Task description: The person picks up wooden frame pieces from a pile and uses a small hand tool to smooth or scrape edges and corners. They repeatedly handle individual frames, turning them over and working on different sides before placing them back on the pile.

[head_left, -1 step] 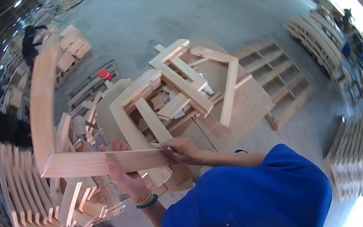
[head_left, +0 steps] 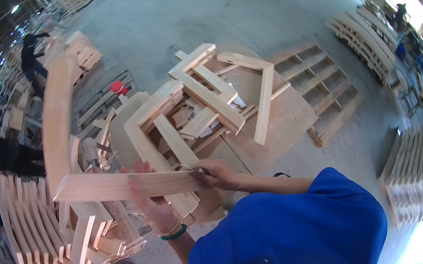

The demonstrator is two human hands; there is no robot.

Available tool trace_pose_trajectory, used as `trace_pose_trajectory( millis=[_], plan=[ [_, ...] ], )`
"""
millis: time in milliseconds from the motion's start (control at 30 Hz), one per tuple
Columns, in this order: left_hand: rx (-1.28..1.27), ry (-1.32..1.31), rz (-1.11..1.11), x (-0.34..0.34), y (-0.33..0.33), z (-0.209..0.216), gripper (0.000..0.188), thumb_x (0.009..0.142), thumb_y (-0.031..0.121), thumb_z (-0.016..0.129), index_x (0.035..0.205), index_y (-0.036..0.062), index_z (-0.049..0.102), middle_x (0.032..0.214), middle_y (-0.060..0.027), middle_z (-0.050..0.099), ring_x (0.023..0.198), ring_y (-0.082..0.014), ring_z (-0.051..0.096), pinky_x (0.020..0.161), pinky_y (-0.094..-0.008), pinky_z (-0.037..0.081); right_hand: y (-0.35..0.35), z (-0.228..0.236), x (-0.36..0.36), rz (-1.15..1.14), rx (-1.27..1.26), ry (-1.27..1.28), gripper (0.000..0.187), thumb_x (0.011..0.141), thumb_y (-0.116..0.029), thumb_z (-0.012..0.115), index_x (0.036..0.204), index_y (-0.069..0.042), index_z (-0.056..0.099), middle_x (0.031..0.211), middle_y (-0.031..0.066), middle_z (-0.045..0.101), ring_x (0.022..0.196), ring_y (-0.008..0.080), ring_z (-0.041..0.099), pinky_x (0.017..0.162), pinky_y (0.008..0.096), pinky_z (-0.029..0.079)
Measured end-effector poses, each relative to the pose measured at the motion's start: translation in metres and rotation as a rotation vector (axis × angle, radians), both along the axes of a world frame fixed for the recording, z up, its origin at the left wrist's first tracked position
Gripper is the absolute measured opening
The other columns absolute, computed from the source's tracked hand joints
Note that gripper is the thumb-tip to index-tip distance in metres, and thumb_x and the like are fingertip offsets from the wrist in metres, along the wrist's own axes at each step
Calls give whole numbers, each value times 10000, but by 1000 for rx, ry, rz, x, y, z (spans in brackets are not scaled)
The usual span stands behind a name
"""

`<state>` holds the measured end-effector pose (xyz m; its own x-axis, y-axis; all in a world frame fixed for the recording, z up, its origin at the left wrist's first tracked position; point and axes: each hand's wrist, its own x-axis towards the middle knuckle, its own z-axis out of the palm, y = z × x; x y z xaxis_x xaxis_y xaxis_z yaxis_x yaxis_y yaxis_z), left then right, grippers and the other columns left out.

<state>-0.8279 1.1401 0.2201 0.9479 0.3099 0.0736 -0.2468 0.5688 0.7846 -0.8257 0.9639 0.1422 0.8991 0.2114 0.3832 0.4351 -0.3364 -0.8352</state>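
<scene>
Two pale boards joined at a mitred corner make up an L-shaped wooden piece [head_left: 106,187]. One board runs sideways before me; the other rises at the left, blurred near its top. My left hand [head_left: 151,200] is closed across the sideways board, thumb on the near face and fingers showing over the upper edge. At this board's right end, my right hand [head_left: 217,174] is closed, with a small dark thing between its fingers that I cannot make out. Beyond both hands, more angled wooden pieces [head_left: 156,104] lie on a brown board surface [head_left: 295,115].
Stacked curved slats [head_left: 23,218] and loose wooden pieces [head_left: 82,234] stand at the left. A slatted pallet [head_left: 318,84] lies to the right, with a wrapped stack [head_left: 417,173] nearer. A red container [head_left: 118,88] sits beyond the pile. Other people [head_left: 6,155] are at the left.
The L-shaped piece has swung slightly right and its near corner has lifted a little. Both hands keep their places on it. The whole view has shifted slightly.
</scene>
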Motion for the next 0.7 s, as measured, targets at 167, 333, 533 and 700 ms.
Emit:
trace_pose_trajectory(
  millis=[167, 333, 533, 700],
  plan=[
    [-116, 198, -296, 26, -75, -53, 594, 938, 314, 552, 1420, 93, 284, 1344, -213, 476, 1207, -289, 498, 1037, -405, 382, -81, -11, -41, -226, -16, 398, 293, 926, -249, 560, 1193, -141, 614, 839, 146, 648, 714, 275, 629, 645, 363, 480],
    [108, 275, -475, 42, -137, -65, 564, 924, 277, 582, 1403, 108, 335, 1285, -194, 534, 1118, -283, 573, 929, -373, 481, -132, -20, -56, -400, 14, 641, 252, 936, -251, 552, 1129, -113, 636, 762, 140, 604, 659, 287, 578, 610, 368, 455],
    [335, 230, -605, 87, -116, -61, 509, 897, 225, 589, 1326, 5, 429, 1102, -183, 630, 906, -214, 640, 809, -323, 525, -223, 15, 10, -573, -169, 154, 104, 887, -101, 578, 962, -40, 616, 864, 164, 573, 708, 332, 565, 636, 387, 469],
    [400, 256, -790, 101, -87, -39, 426, 881, 254, 604, 1180, -44, 540, 1046, -163, 650, 843, -192, 645, 741, -312, 534, -291, 125, 106, -466, -445, -330, 298, 818, -239, 686, 1091, -117, 683, 965, 129, 636, 761, 283, 636, 641, 388, 506]
  ],
)
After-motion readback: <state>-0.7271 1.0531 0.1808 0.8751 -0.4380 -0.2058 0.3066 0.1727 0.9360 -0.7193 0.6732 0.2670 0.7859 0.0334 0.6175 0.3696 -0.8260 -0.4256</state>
